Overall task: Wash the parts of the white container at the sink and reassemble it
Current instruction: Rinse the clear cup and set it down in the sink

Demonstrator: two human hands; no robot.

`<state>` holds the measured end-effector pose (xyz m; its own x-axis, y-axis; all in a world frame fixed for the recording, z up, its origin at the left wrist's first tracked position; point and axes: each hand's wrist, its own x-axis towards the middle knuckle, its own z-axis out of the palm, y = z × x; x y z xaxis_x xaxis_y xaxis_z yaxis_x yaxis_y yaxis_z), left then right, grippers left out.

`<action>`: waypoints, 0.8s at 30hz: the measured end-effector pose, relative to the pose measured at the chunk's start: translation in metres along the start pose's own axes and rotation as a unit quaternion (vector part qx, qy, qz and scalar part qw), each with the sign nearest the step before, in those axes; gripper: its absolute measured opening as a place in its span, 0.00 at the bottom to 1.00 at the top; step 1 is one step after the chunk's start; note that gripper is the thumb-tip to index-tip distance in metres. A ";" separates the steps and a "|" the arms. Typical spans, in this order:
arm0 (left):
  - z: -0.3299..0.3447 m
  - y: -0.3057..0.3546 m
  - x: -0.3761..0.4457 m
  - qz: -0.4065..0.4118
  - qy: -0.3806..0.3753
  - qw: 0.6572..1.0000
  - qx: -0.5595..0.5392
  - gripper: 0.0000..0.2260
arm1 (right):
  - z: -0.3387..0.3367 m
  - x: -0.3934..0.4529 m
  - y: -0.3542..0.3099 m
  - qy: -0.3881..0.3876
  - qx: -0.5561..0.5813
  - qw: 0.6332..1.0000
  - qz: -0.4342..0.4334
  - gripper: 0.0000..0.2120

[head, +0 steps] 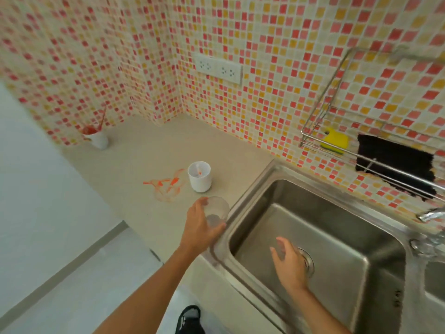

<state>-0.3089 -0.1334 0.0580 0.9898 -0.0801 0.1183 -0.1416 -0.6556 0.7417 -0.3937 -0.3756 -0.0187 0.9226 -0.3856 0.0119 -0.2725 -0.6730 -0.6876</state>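
Observation:
A white cylindrical container (199, 177) stands upright on the beige counter (149, 150), with an orange smear on its inner wall. My left hand (198, 227) grips a clear, translucent cup-like part (216, 210) just left of the steel sink (313, 237), over the counter's edge. My right hand (289, 263) hovers inside the sink basin with fingers spread and nothing in it, close to the drain (308, 261).
Orange streaks (168, 186) stain the counter left of the container. A second white cup (97, 137) with red residue and a stick stands in the far left corner. A wire rack (361, 145) on the tiled wall holds a yellow sponge (336, 141) and a black cloth (395, 165). The tap (431, 215) is at right.

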 end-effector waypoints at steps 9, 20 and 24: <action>-0.040 -0.058 0.053 -0.006 -0.028 0.999 -0.013 0.41 | 0.051 0.044 -0.083 -0.004 0.056 0.998 -0.007 0.15; -0.049 -0.102 0.103 -0.002 -0.071 0.997 -0.035 0.39 | 0.105 0.080 -0.135 0.035 0.067 0.997 0.031 0.15; -0.049 -0.112 0.111 -0.002 -0.098 0.995 -0.033 0.39 | 0.114 0.086 -0.135 0.046 0.065 0.996 0.046 0.15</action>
<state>-0.1842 -0.0322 0.0205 0.9739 -0.2266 -0.0097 -0.1332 -0.6060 0.7842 -0.2464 -0.2457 -0.0076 0.8647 -0.5022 0.0074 -0.3108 -0.5466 -0.7776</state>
